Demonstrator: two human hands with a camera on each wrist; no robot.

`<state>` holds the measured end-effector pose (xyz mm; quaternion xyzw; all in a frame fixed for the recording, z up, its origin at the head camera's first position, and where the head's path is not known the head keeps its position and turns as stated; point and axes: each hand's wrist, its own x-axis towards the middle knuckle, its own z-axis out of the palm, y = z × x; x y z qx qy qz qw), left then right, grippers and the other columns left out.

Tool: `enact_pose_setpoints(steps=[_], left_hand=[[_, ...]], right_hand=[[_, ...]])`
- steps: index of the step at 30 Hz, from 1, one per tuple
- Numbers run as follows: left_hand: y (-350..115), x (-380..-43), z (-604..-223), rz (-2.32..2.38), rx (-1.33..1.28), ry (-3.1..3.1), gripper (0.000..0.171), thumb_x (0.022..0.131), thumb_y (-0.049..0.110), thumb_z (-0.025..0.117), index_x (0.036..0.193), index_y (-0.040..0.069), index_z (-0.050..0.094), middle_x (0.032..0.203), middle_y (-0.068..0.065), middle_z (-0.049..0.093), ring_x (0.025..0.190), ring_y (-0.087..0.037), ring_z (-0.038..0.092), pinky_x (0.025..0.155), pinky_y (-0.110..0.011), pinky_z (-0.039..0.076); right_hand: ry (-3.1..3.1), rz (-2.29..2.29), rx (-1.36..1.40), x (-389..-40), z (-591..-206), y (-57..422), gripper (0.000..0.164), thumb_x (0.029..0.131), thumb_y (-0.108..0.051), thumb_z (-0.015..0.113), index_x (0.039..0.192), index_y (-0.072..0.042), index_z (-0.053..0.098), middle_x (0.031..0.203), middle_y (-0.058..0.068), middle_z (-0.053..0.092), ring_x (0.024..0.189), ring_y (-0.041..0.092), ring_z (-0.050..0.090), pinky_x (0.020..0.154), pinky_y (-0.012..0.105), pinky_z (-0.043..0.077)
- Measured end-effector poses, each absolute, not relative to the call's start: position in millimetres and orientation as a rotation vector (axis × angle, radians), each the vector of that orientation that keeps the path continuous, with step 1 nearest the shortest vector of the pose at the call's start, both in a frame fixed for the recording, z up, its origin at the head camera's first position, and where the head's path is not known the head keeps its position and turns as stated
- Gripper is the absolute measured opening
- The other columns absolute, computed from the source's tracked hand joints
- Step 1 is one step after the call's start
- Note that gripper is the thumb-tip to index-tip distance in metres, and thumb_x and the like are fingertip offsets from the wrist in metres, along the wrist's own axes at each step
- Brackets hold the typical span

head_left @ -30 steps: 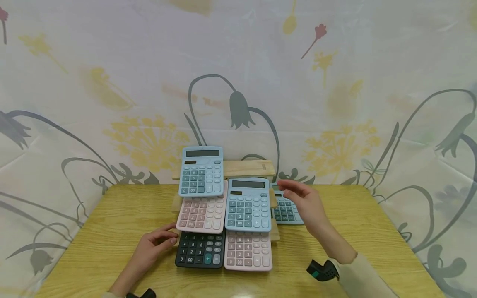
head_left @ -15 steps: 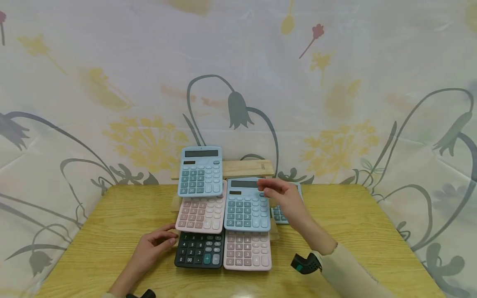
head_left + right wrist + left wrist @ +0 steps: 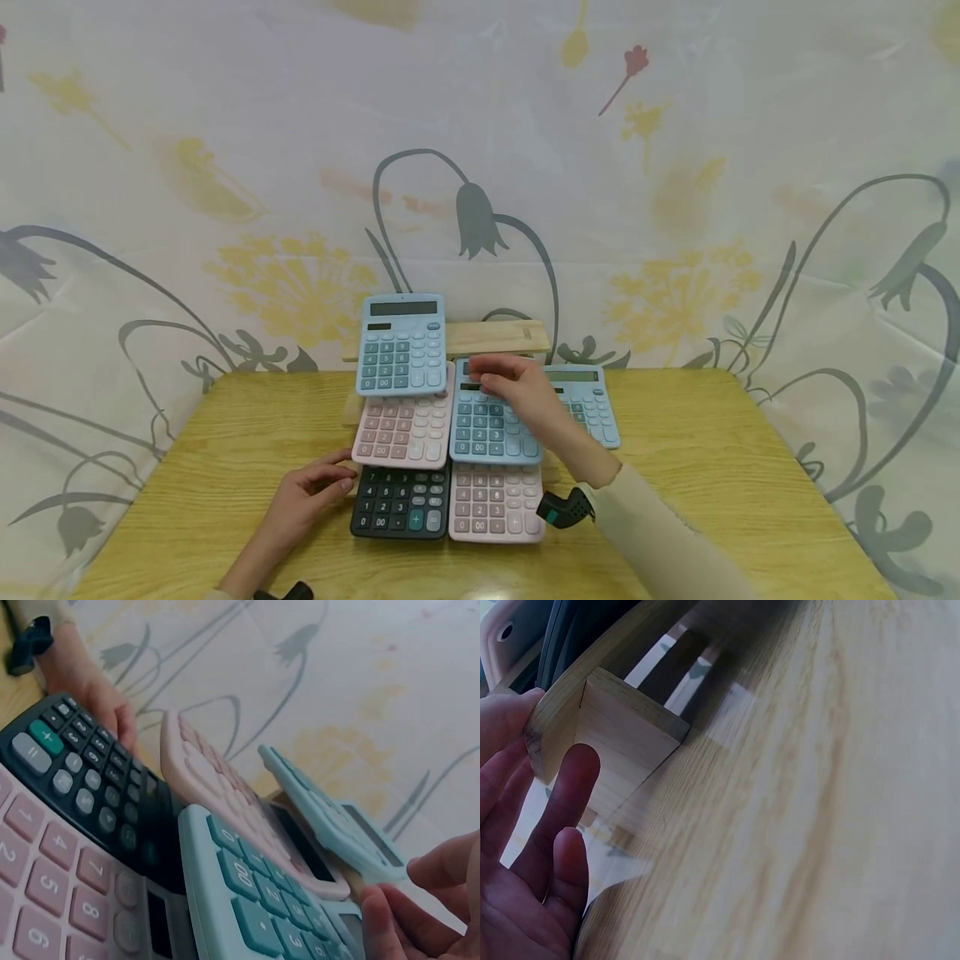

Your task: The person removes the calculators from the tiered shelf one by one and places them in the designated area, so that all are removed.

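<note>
My left hand (image 3: 300, 500) holds the lower left side of a wooden rack (image 3: 622, 724), thumb and fingers about a board's end. The rack bears tilted calculators in tiers: a black one (image 3: 393, 508) and a pink one (image 3: 491, 510) at the bottom, another pink one (image 3: 397, 433) and a blue one (image 3: 480, 429) above, and a blue one (image 3: 405, 358) at top left. My right hand (image 3: 517, 396), fingers bent and holding nothing, is over the right blue calculator, hiding part of its display and keys. In the right wrist view its fingertips are near the top blue calculator's corner.
One more blue calculator (image 3: 600, 408) is to the right of the rack, partly hidden by my right arm. The rack's top shelf (image 3: 495, 336) shows bare wood at right. Behind the wooden table (image 3: 720, 467) hangs a flower-patterned cloth (image 3: 675, 208).
My right hand has moved left, from the blue calculator beside the rack to over the blue one on the right of the rack. My left hand stays in place.
</note>
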<state>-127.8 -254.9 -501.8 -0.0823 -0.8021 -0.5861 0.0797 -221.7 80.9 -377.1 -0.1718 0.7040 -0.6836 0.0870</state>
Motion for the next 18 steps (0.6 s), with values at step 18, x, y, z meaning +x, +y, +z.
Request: enact_pose_setpoints(steps=[18], left_hand=[[-254,-128,-500,-1.769,-0.195,-2.412,0.008,0.089,0.005,0.074,0.096,0.002,0.076,0.124,-0.001,0.065,0.112,0.006,0.055,0.082,-0.020,0.051]], right_hand=[[2.106,-1.946,-0.474,-225,-372,52,0.032,0.097,-0.002,0.059,0.129,-0.001,0.064,0.123,0.012,0.067,0.110,0.025,0.065,0.092,0.033,0.052]])
